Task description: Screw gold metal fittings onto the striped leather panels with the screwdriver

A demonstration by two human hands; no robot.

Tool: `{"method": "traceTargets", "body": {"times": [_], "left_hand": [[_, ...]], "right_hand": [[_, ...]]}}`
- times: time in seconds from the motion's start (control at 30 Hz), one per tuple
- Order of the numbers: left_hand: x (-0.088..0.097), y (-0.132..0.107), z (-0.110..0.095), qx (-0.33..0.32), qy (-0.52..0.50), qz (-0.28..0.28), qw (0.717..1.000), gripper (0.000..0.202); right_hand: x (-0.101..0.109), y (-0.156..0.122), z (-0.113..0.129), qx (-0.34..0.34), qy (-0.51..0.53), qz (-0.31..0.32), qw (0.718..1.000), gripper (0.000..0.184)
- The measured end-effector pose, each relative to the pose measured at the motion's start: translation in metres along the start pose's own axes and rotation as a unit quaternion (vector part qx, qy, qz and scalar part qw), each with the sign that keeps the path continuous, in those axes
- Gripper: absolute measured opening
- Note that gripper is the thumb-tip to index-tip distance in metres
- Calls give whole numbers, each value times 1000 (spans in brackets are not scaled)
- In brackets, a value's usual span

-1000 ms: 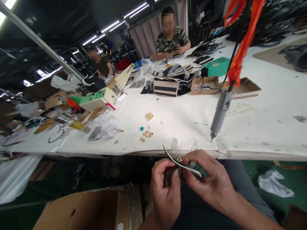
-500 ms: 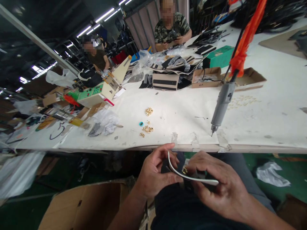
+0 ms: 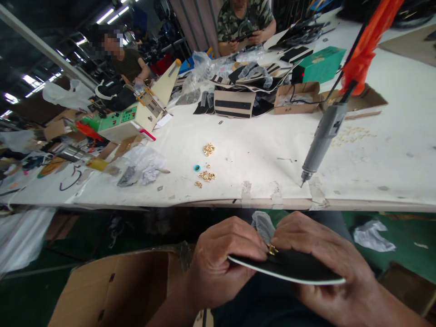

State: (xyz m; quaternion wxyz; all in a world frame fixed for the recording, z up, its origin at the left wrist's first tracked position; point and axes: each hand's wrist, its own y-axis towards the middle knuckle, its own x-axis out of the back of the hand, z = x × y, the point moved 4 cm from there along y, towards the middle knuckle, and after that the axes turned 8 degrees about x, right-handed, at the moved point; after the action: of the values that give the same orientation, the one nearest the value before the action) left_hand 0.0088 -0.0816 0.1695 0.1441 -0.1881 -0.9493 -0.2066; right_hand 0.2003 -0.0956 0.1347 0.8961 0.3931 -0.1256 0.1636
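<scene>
A person seated at the edge of a long white worktable (image 3: 259,150) works a small part over the lap. An open cardboard box (image 3: 112,290) sits below and to the outside of the left fingers. The left hand (image 3: 218,265) is closed narrowly on the near end of a flat black white-edged piece (image 3: 299,269), fingers curled over its top. Just past those fingertips, between the two hands, a small gold fitting (image 3: 271,249) sits on the piece's upper face, with a scrap of grey plastic wrap (image 3: 263,225) above it. The right hand (image 3: 327,259) grips the rest of the piece, thumb tip touching the fitting and fingers wrapped beneath.

The step in hand appears to be seating the fitting on the piece. Whatever follows calls for both pinches to stay firm and the thumb to keep the fitting square, since it looks easily tipped.

Beyond the fingers, on the table, lie loose gold fittings (image 3: 206,175). Up and to the right of the right hand, a grey electric screwdriver (image 3: 322,141) hangs with its tip at the tabletop.
</scene>
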Motion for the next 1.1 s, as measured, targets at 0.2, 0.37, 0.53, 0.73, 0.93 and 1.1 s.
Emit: {"method": "traceTargets", "body": {"times": [0.2,0.37,0.53,0.73,0.93,1.1], "left_hand": [[-2,3,1,-27,22,8,999,16],[0,5,11,-11,25,-20,999,22],[2,10,27,27,6,-20,999,26],[-1,13,50,96,-61,-66,991,18],[-7,24,95,318,-99,-85,939,12],[-14,60,141,452,-202,-56,867,26]], "right_hand": [[6,3,-4,-1,-15,28,999,45],[6,4,-13,-2,-46,37,998,40],[5,7,-25,-15,-73,48,996,48],[6,22,-39,-58,-54,34,996,36],[12,28,-82,-307,59,81,947,12],[17,34,-131,-468,27,143,872,29]]}}
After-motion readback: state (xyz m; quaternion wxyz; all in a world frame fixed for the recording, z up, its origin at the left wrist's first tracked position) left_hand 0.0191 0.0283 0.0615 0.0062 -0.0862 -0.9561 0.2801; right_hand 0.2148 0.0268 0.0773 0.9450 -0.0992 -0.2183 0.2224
